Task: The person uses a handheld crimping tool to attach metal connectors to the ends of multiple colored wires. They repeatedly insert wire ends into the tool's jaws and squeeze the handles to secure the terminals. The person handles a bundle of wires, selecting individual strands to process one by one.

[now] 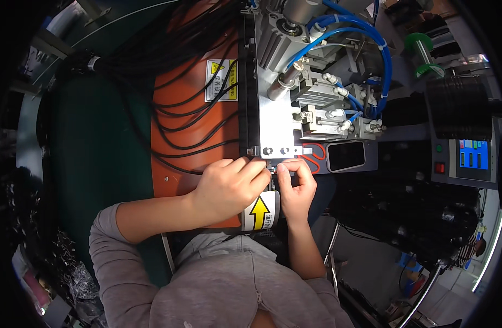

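My left hand point(232, 183) is closed, its fingers curled at the front end of a metal machine point(275, 123). A black cable point(177, 169) runs up to this hand and disappears behind it. Just to the right, my right hand point(298, 188) pinches thumb and forefinger together by a small shiny part point(273, 170) between the hands. What either hand grips is hidden by the fingers. Below them is a white label with a yellow arrow point(259, 212). Several more black cables point(199, 128) cross an orange panel point(193, 150) to the machine's left edge.
Blue air tubes point(386, 71) loop over metal cylinders point(322, 123) on the machine. A phone point(345, 156) lies beside a red cord point(315, 164). Farther right are a control box with a blue screen point(473, 154) and a green spool point(424, 54). Tied cables point(89, 64) hang at upper left.
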`<state>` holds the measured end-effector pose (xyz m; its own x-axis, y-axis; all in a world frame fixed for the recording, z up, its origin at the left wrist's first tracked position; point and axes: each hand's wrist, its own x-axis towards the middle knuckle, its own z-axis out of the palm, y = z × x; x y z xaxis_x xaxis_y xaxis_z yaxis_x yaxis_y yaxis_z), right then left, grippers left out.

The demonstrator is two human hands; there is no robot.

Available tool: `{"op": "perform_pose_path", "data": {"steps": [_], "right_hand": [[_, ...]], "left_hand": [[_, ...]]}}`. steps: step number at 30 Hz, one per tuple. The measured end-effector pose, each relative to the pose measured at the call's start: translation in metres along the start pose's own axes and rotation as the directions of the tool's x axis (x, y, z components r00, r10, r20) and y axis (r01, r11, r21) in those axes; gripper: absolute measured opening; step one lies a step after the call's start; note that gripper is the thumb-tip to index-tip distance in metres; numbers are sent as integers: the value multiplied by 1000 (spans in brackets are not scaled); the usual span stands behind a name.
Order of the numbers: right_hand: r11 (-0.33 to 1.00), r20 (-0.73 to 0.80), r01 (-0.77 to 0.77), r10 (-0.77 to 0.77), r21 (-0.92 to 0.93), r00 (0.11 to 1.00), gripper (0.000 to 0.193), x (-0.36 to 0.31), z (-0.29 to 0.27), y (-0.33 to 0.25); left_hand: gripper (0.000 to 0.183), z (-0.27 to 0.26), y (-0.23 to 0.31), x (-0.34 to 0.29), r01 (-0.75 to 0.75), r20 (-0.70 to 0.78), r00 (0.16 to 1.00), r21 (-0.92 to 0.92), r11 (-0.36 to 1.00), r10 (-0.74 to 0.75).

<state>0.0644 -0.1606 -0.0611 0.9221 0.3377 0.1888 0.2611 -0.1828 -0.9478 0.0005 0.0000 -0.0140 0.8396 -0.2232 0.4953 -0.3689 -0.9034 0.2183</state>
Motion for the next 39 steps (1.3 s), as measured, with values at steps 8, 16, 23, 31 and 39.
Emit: {"op": "perform_pose_path", "data": {"steps": [8, 16, 23, 31, 39], "right_hand": [[848, 28, -361, 381, 389, 924, 11, -3, -20, 5], [993, -261, -38, 66, 111, 963, 9, -8, -49, 4], [648, 565, 741, -683, 176, 463, 11, -2, -13, -31], [766, 681, 562, -593, 313, 430, 19, 8, 2, -25], [745, 665, 623, -593, 239, 454, 18, 3, 10, -29]], "left_hand": [[18, -15, 11, -15, 48, 134, 987, 271, 961, -88], [11, -40, -65, 13, 340, -88, 941, 239, 910, -328], [33, -14, -218, 117, 635, -297, 772, 384, 670, -562], [88, 6, -283, 204, 839, 278, 403, 269, 473, -872], [96, 48, -310, 210, 748, 255, 421, 446, 492, -870]]}}
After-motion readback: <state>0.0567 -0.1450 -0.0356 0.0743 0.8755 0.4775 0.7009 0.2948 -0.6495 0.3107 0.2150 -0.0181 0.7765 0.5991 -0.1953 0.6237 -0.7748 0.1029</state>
